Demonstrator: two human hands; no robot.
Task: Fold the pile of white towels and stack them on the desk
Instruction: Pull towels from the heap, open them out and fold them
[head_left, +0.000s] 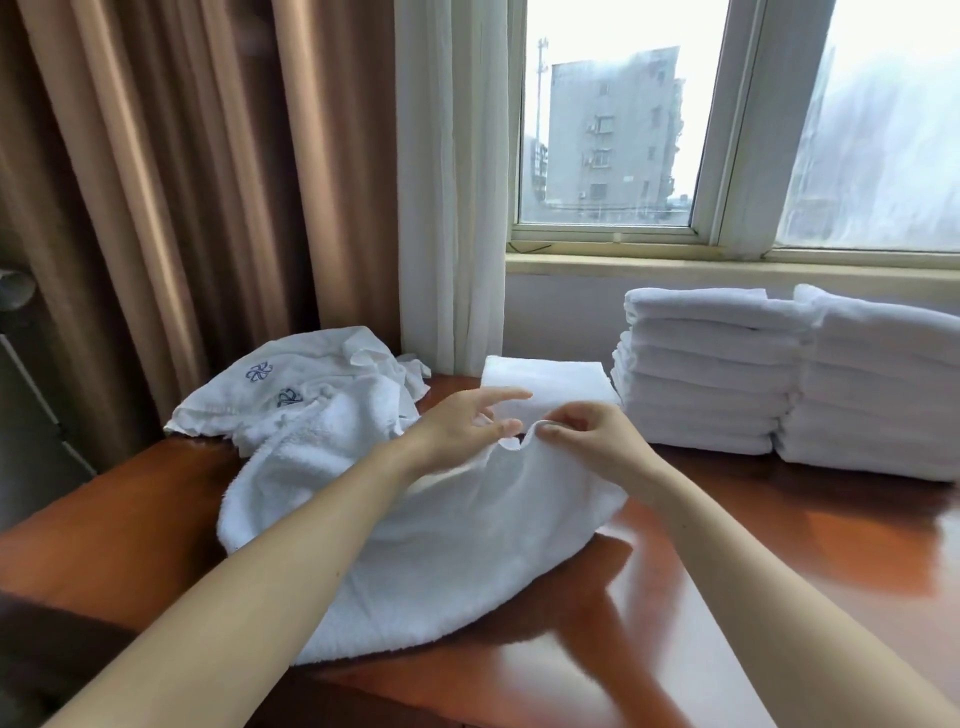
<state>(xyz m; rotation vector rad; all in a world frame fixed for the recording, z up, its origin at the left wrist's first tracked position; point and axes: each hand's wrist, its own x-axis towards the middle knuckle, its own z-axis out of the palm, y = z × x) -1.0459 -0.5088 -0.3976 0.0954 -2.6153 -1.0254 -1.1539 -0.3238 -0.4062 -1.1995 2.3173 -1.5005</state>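
Note:
A white towel (457, 535) hangs lifted over the middle of the reddish wooden desk (779, 561). My right hand (587, 436) pinches its top edge between thumb and fingers. My left hand (467, 426) is just left of that pinch, fingers stretched out and thumb against the towel's edge. Behind it at the left lies a crumpled pile of white towels (296, 395) with blue embroidered marks. One folded towel (545, 384) lies flat behind my hands. Two tall stacks of folded white towels (706, 374) (878, 395) stand at the back right.
Brown curtains (182, 182) and a sheer white curtain (452, 182) hang behind the desk's left part. A window (613, 130) and its sill run along the back right. The desk's left edge drops off beside the crumpled pile.

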